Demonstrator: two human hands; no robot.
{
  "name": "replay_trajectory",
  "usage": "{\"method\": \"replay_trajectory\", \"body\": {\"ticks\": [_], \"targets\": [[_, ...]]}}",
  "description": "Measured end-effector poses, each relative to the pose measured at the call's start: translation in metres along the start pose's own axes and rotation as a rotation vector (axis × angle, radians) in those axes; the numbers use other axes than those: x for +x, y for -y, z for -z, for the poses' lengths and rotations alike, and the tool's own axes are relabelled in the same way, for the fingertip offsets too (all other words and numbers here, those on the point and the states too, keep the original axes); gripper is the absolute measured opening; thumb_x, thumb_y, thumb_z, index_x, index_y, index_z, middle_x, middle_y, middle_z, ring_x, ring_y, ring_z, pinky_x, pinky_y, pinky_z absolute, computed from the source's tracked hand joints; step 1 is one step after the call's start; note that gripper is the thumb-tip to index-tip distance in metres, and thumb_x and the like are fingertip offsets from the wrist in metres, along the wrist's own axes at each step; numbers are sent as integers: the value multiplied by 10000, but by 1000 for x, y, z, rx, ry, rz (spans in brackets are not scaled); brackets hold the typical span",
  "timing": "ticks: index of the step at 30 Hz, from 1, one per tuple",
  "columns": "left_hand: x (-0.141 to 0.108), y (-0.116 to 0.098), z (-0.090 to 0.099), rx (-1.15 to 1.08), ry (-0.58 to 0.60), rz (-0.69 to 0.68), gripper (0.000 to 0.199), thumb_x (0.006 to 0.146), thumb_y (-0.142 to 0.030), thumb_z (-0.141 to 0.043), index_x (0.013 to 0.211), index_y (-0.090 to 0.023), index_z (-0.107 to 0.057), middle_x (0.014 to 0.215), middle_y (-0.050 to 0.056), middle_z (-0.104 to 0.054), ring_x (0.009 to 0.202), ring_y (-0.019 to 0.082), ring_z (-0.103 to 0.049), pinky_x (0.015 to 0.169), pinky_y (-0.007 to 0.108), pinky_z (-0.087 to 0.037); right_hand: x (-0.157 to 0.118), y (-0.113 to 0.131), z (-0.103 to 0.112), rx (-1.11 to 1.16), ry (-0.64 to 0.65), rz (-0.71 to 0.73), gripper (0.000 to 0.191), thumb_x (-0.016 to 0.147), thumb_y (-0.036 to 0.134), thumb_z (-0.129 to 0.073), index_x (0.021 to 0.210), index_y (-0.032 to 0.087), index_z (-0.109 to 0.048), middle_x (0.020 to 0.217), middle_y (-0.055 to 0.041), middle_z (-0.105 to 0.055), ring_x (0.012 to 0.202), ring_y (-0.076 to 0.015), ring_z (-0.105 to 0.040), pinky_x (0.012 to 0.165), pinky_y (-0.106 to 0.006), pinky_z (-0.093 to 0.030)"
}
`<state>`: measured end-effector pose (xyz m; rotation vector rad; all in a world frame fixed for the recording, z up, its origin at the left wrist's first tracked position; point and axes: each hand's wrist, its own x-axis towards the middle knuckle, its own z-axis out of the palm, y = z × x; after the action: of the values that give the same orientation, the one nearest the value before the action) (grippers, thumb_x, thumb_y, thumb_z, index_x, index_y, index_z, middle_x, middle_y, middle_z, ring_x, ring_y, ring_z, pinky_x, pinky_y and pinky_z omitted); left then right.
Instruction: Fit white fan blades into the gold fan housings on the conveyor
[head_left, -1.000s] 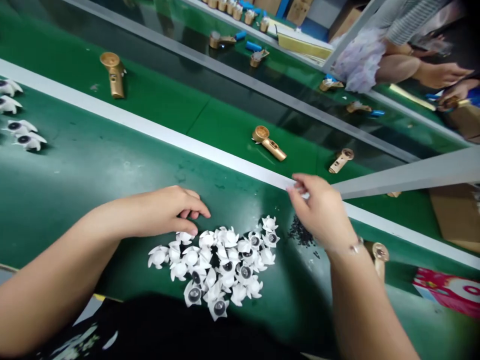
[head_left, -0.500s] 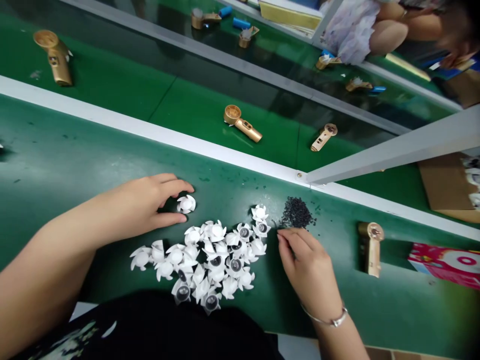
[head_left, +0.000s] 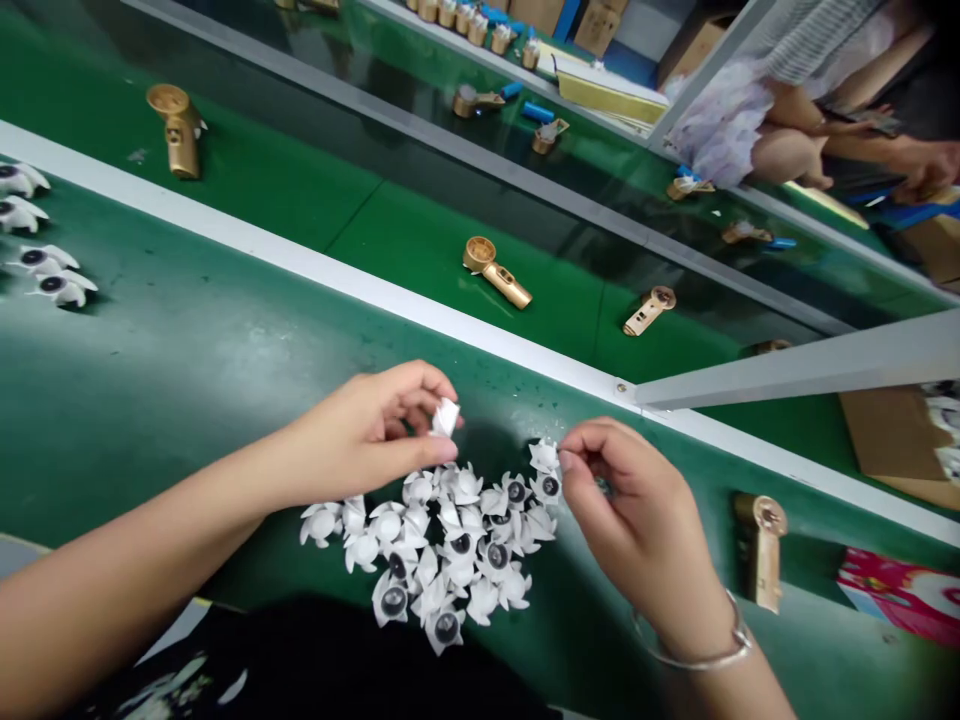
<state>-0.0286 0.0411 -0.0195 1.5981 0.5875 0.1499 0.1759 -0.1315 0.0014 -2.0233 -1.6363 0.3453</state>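
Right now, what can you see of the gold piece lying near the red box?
The gold piece has a round head joined to a straight handle, and its smooth surface looks like plastic or metal. It lies on the green tabletop, handle pointing towards the person's side, between the right hand and the red box. Neither touches it. The head's fine details are too blurred to make out.
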Motion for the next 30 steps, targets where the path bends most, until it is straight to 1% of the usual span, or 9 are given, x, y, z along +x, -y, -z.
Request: {"method": "replay_trajectory", "body": {"ticks": [3, 6, 18, 22, 24, 25, 27, 29, 30], "targets": [[-3, 0, -12, -479, 137, 21, 309, 812, -217, -746, 1033, -212, -531, 891, 0, -690, 728, 104, -653, 676, 226, -512, 22, 31, -6, 377, 26, -7, 102, 928, 143, -522, 901, 235, -554, 828, 15, -571, 696, -112, -544, 626, -245, -457], [-4, 2, -18, -694, 153, 15, 344, 781, -125, -762, 1021, -208, -530, 808, -29, -686, 698, 89, -669, 677, 211, -518, 32, 46, -16, 452, 68, 24, 113, 913, 132, -545, 891, 239, -575, 840, 22, -580, 711, -104, -553, 630, -240, -451], [-5, 6, -21, -790, 115, -10, 337, 778, -96, -773, 1014, -201, -556, 843, -18, -727, 725, 88, -702, 696, 199, -540, 32, 48, -27, 227, -30, 120, 126, 908, 111, -557, 873, 228, -588, 820, 8, -611, 698, -114, -571, 600, -247, -463], [-3, 8, -19, -767, 24, -33, 299, 790, -129, -774, 995, -203, -569, 891, -1, -735, 811, 115, -722, 786, 240, -559, 23, 50, -26, 77, -44, 363, 338, 870, 47, -571, 1174, 194, -596, 1055, -80, -672, 945, -189, -635, 809, -329, -530], [-2, 8, -16, -748, -8, -49, 291, 786, -133, -780, 989, -199, -582, 922, 9, -730, 828, 113, -716, 802, 239, -560, 32, 42, -22, 15, -9, 438, 390, 867, 64, -573, 1233, 198, -589, 1122, -100, -673, 1010, -222, -632, 863, -374, -526], [-1, 7, -14, -734, -20, -53, 295, 775, -134, -790, 985, -195, -591, 941, 11, -725, 818, 103, -708, 792, 226, -559, 42, 35, -19, -27, -20, 400, 345, 881, 107, -572, 1209, 206, -609, 1106, -98, -682, 986, -233, -641, 854, -386, -525], [1, 6, -12, -704, -51, -74, 288, 764, -145, -803, 972, -188, -609, 931, 1, -707, 774, 76, -679, 749, 188, -549, 74, 11, -13, -152, -93, 156, 292, 926, 253, -547, 1199, 184, -622, 1039, -117, -699, 902, -260, -664, 818, -415, -521], [2, 6, -9, -696, -89, -109, 254, 778, -168, -796, 962, -182, -622, 873, -18, -674, 721, 55, -637, 713, 170, -541, 114, -22, -6, -298, -172, -260, 554, 959, 417, -479, 1382, 59, -461, 1026, -202, -686, 910, -333, -669, 800, -478, -505], [3, 6, -8, -701, -109, -130, 235, 792, -181, -786, 963, -182, -625, 843, -26, -656, 703, 51, -617, 700, 168, -540, 133, -40, -4, -317, -169, -328, 670, 976, 437, -422, 1425, -55, -347, 1067, -295, -648, 947, -392, -655, 772, -524, -493]]}}
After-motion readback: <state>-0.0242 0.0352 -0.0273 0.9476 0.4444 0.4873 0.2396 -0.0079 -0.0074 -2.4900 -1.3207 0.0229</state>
